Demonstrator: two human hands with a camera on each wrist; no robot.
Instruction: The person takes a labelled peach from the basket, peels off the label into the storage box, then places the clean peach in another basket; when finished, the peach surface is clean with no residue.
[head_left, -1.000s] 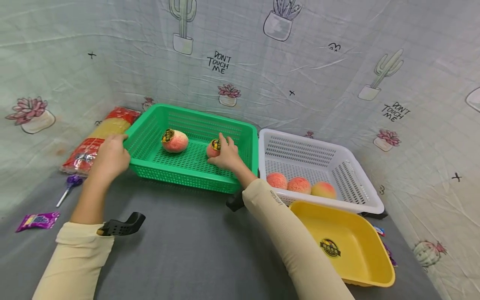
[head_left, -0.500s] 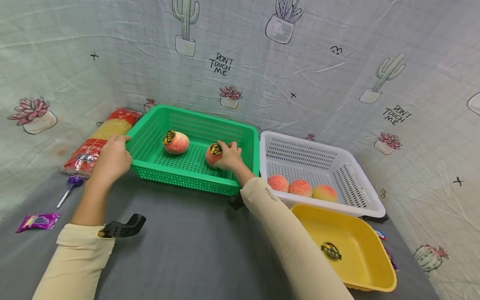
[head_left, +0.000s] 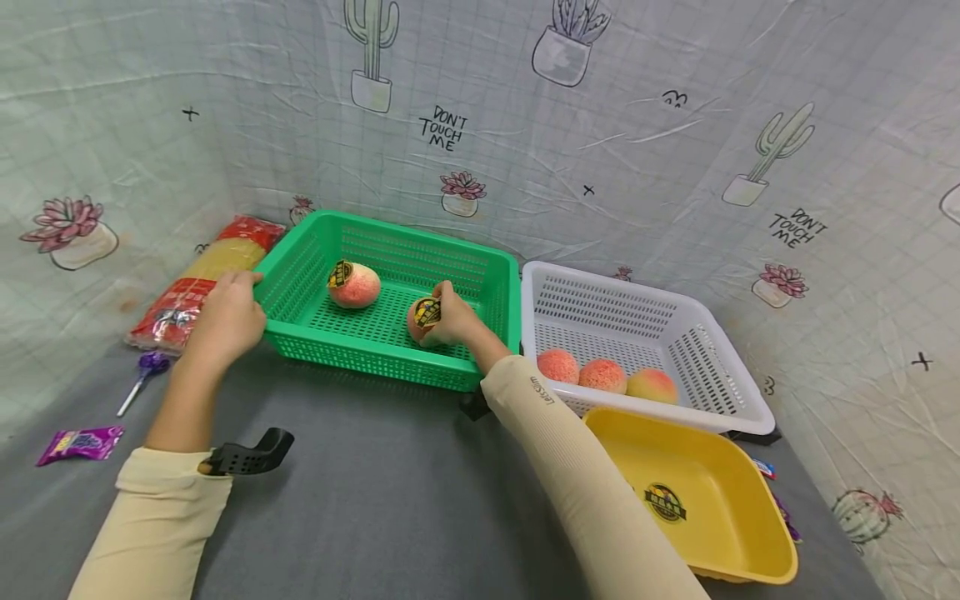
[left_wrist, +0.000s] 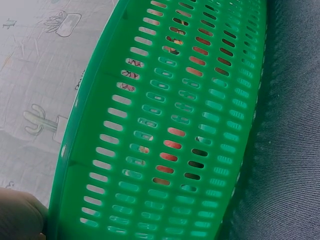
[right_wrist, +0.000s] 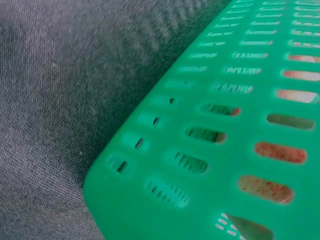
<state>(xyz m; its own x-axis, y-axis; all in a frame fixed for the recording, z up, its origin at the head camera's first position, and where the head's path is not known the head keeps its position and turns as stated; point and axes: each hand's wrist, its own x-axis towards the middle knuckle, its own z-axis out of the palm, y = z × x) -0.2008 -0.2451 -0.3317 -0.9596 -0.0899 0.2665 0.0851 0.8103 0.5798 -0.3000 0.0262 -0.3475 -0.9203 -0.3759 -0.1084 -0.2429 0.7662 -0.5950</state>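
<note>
A green slotted basket (head_left: 360, 350) stands on the grey cloth near the back wall. Two peaches with black-and-yellow stickers are in it. My right hand (head_left: 448, 321) reaches over the basket's front rim and grips the nearer peach (head_left: 422, 317). The other peach (head_left: 353, 284) lies alone further left. My left hand (head_left: 227, 315) holds the basket's left front corner. In the left wrist view the basket wall (left_wrist: 170, 125) fills the frame, with part of the hand at the bottom left. The right wrist view is filled by the basket's slotted wall (right_wrist: 225, 130), with reddish fruit behind it.
A white basket (head_left: 720, 392) to the right holds three peaches (head_left: 602, 374). A yellow tub (head_left: 697, 492) sits in front of it. A red-and-yellow packet (head_left: 198, 279), purple scissors (head_left: 142, 375) and a purple wrapper (head_left: 78, 443) lie at the left. A black clip (head_left: 251, 454) lies by my left sleeve.
My right hand has curled around the nearer peach and drawn it slightly left and toward me. My left hand has stayed on the basket corner.
</note>
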